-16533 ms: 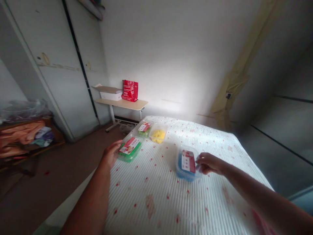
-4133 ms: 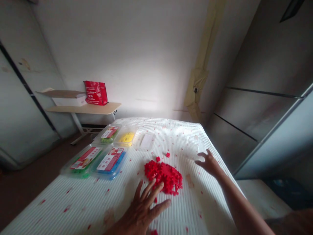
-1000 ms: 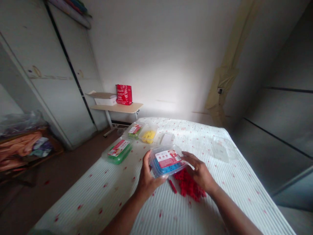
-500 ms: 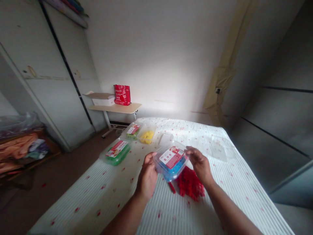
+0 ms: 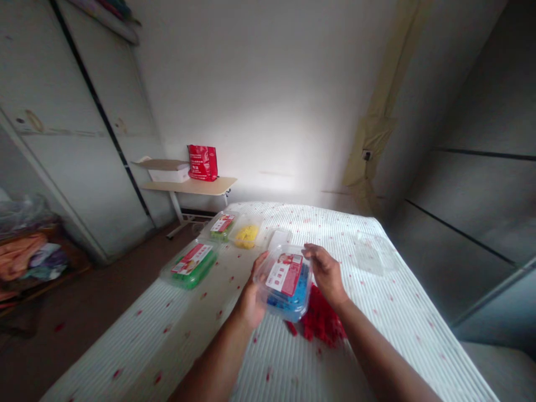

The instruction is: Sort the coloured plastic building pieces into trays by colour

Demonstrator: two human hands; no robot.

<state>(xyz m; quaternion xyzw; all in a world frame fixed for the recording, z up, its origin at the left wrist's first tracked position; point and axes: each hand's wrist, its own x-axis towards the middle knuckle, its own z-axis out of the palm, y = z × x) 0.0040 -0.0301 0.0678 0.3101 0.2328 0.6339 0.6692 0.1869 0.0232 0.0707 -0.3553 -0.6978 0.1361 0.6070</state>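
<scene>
A clear plastic container [image 5: 286, 282] with blue pieces inside and a red-and-white label on its lid is held above the table, tilted. My left hand [image 5: 252, 296] grips its left side, with the fingers partly hidden behind it. At the upper right edge, my right hand [image 5: 326, 273] has its fingers closed on the container's rim. A pile of red pieces [image 5: 322, 321] lies beneath and to the right of the container, partly covered by it. One short red piece [image 5: 290, 328] sits just left of the pile.
To the left stand containers of dark green pieces [image 5: 195, 265], light green pieces [image 5: 223, 225] and yellow pieces [image 5: 247, 236]. Behind my hands lies a clear container with a white label [image 5: 280, 239]. An unfilled clear container [image 5: 372, 254] rests on the right. A side table [image 5: 196, 187] bears a red bag [image 5: 202, 163].
The blue container has turned and come slightly lower and nearer, with both hands still on it. The whole view has shifted a little.
</scene>
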